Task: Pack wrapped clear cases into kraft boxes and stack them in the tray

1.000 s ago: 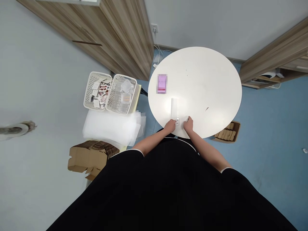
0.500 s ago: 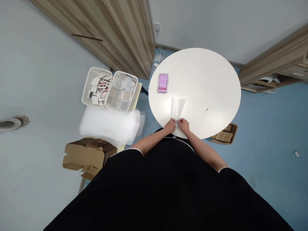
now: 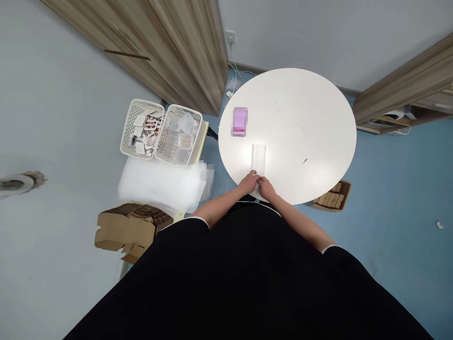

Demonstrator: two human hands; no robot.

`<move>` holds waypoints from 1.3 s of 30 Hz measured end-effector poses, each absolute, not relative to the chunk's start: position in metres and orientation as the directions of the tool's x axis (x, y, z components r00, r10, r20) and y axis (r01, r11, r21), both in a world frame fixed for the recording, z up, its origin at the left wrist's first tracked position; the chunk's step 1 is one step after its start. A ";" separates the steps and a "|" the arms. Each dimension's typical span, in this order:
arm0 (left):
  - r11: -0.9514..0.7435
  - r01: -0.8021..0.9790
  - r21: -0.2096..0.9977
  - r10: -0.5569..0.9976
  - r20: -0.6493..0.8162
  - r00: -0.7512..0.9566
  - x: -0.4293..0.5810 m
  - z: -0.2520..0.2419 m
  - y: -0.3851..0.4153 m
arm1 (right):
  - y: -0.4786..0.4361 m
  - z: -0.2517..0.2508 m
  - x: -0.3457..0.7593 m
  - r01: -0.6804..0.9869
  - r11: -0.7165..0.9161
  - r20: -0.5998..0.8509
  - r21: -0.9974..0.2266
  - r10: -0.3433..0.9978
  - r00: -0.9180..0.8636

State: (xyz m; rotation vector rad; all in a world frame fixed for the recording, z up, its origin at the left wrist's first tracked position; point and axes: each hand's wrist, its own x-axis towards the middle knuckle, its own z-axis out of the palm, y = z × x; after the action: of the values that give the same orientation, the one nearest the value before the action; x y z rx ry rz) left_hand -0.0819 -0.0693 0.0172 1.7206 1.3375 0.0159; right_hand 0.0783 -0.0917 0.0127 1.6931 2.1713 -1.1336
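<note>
Apparently thin and limp, the clear sleeve (image 3: 258, 157) lies flat on the tabletop (image 3: 318, 123) near the purple card (image 3: 239, 121). The left hand (image 3: 249, 183) and right hand (image 3: 266, 188) meet, fingertips together, at its end farthest from that card; any pinch is too small to tell. Likely slippery: take an edge.

At mid-frame we find the counter (image 3: 311, 118), with our left hand (image 3: 249, 182) and right hand (image 3: 266, 187) touching each other at its lower edge. A bag (image 3: 258, 158) lies on the counter just above them, and a packet (image 3: 239, 121) sits further up and left. Left of the counter, two baskets (image 3: 126, 137) stand side by side, with sheets (image 3: 159, 186) below them and cartons (image 3: 130, 229) lower still. A box (image 3: 346, 189) rests on the floor (image 3: 399, 189) by the counter's lower right rim. A cabinet (image 3: 170, 52) fills the upper left.
</note>
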 end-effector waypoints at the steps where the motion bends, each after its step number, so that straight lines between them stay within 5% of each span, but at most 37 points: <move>1: -0.026 0.767 0.641 0.757 -0.489 0.434 -0.082 0.018 -0.067 | -0.094 0.014 0.079 0.895 0.125 -0.543 -0.429 0.756 -0.366; 7: -0.166 0.796 0.582 0.717 -0.483 0.503 -0.078 0.024 -0.066 | -0.105 0.018 0.095 0.881 0.385 -0.441 -0.273 0.764 -0.471; 21: -0.215 0.727 0.652 0.708 -0.408 0.576 -0.090 0.005 -0.058 | -0.063 0.010 0.108 0.788 0.464 -0.382 -0.404 0.697 -0.606; 27: -0.238 0.743 0.626 0.708 -0.411 0.573 -0.089 0.008 -0.057 | -0.059 0.017 0.107 0.773 0.524 -0.400 -0.356 0.662 -0.633; 39: -0.225 0.766 0.602 0.544 -0.575 0.611 -0.094 0.023 -0.006 | -0.020 0.039 0.099 0.769 0.526 -0.521 -0.364 0.569 -0.636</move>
State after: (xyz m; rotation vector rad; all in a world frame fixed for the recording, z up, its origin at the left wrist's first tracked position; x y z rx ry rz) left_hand -0.0941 -0.0057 0.0235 1.9063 1.0447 -0.3006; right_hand 0.0990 -0.0196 0.0387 1.1089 2.4307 -0.8256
